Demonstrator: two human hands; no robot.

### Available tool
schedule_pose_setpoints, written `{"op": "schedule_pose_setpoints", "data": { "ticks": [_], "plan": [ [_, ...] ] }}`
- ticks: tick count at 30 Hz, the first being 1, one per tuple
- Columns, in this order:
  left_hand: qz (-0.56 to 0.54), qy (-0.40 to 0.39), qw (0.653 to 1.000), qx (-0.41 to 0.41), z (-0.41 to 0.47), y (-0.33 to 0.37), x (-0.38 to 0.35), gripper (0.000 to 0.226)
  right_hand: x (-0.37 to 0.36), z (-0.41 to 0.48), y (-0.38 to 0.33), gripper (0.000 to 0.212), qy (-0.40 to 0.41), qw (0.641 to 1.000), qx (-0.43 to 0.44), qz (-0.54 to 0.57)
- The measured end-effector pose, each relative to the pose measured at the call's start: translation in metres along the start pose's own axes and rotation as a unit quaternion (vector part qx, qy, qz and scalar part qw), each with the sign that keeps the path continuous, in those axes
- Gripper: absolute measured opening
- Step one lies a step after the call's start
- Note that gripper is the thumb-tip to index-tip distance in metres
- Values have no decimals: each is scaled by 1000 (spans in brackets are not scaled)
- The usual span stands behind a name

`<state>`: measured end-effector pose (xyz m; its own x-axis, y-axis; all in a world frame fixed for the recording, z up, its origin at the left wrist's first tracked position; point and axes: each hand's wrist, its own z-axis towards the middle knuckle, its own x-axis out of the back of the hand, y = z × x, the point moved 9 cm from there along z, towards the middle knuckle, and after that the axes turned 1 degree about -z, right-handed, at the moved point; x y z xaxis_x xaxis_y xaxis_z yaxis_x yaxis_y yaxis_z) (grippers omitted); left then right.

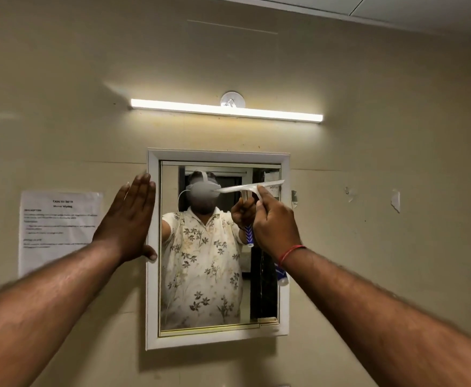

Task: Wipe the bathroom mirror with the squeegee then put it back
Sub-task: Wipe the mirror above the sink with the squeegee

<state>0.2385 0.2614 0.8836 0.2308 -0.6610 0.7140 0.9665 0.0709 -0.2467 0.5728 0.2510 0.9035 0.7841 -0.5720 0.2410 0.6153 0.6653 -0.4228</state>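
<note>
The white-framed mirror [218,339] hangs on a beige wall at the centre. My right hand [277,222] is closed around the handle of a white squeegee [249,187], whose blade lies nearly level against the upper part of the glass. A blue and white handle end shows below the fist, and its reflection shows in the glass. My left hand [132,216] is flat, fingers together and pointing up, pressed against the mirror's left frame edge with the thumb on the frame. The glass reflects a person in a floral shirt.
A lit tube lamp [226,109] runs above the mirror, with a clear suction hook [232,99] just over it. A printed paper sheet [58,230] is taped to the wall at the left. Small stickers and torn tape bits [395,201] sit on the right wall.
</note>
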Motion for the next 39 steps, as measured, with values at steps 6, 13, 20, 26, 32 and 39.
{"op": "schedule_pose_setpoints", "data": {
  "ticks": [6, 13, 20, 26, 32, 39],
  "plan": [
    [-31, -31, 999, 27, -1, -11, -10, 185, -23, 27, -14, 48, 26, 1000, -16, -1],
    [-12, -22, 999, 19, -2, -8, -9, 183, -30, 43, -7, 45, 54, 996, -72, 12],
    [2, -14, 1000, 8, 2, -13, -17, 182, -33, 55, -11, 45, 56, 995, -77, 21],
    [-3, -9, 1000, -1, 5, -13, -21, 182, -39, 65, -9, 44, 38, 997, -65, -4],
    [-10, -4, 1000, -6, 6, -15, -24, 181, -45, 74, -4, 43, 45, 996, -72, -14],
    [-24, 13, 999, -20, 2, -14, -28, 173, -53, 65, 9, 43, 68, 994, -77, 20]
  ]
}}
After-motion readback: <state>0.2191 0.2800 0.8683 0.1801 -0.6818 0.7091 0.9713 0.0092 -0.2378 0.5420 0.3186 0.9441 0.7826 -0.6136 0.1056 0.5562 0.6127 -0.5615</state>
